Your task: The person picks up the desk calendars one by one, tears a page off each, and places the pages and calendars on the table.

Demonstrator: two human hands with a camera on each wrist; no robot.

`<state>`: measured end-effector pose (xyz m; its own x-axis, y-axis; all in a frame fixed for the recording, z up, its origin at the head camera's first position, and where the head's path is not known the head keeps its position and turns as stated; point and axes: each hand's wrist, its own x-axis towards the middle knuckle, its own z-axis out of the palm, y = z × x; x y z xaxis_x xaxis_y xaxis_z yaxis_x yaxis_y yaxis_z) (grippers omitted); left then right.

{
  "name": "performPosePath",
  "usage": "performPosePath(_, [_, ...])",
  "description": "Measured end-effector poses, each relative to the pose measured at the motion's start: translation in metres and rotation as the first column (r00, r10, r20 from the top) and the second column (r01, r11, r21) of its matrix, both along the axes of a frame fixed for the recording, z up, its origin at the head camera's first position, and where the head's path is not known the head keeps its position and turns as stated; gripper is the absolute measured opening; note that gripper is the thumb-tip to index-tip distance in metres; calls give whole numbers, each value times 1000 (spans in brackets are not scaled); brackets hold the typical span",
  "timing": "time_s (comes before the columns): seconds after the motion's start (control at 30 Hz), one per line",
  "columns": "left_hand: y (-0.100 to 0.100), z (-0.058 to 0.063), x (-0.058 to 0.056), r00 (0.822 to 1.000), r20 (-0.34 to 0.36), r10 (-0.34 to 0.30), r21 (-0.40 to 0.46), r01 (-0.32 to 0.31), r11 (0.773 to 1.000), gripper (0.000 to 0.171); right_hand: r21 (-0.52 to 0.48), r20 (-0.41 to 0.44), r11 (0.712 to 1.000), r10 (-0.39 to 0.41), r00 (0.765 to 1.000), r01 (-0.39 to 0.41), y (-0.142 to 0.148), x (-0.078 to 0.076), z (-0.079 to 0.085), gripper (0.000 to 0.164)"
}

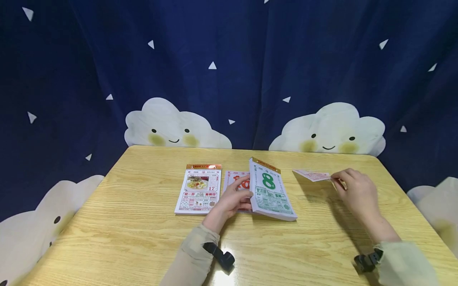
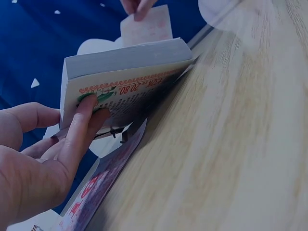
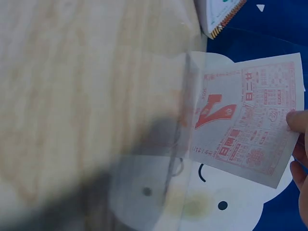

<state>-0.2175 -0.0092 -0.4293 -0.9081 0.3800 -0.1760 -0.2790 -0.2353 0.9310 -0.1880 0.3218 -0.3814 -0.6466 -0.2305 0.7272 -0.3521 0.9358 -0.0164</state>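
Note:
A thick tear-off calendar [image 1: 271,188] with a big green 8 is tilted up at its left side, gripped by my left hand [image 1: 232,200]. In the left wrist view, fingers [image 2: 79,127] press the printed back of that calendar [image 2: 130,57], with the thumb at its edge. Off to the right, my right hand [image 1: 356,192] pinches a loose calendar sheet [image 1: 313,175] by its edge above the table. The right wrist view shows this sheet [image 3: 245,115] printed in red with a large 7. Partly under the tilted calendar lies a sheet with a red 16 [image 1: 236,180].
Left of my left hand, another calendar [image 1: 198,190] with a food picture and a 17 lies flat on the wooden table [image 1: 125,222]. Behind the table's far edge hangs a dark blue curtain [image 1: 229,59] with clouds and white triangles.

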Motion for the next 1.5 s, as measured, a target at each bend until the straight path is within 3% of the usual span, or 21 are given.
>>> performPosePath(0.33, [6, 2, 0, 1000, 16, -23, 1, 23, 1000, 67, 37, 132, 999, 22, 991, -27, 2, 10, -17, 15])
performPosePath(0.53, [11, 2, 0, 999, -5, -41, -70, 41, 997, 67, 125, 227, 990, 34, 973, -63, 2, 13, -23, 15])
performPosePath(0.8, [18, 3, -1, 1000, -11, -6, -184, 3, 983, 68, 233, 392, 969, -16, 920, -83, 1, 17, -27, 18])
performPosePath(1.13, [29, 2, -2, 994, -59, 87, -282, -100, 954, 56, 250, 546, 963, -56, 836, -98, 0, 20, -28, 14])
performPosePath(1.5, [43, 2, -2, 994, -97, 53, -357, -84, 930, 60, 233, 652, 968, -87, 753, -90, 7, 23, -20, 17])
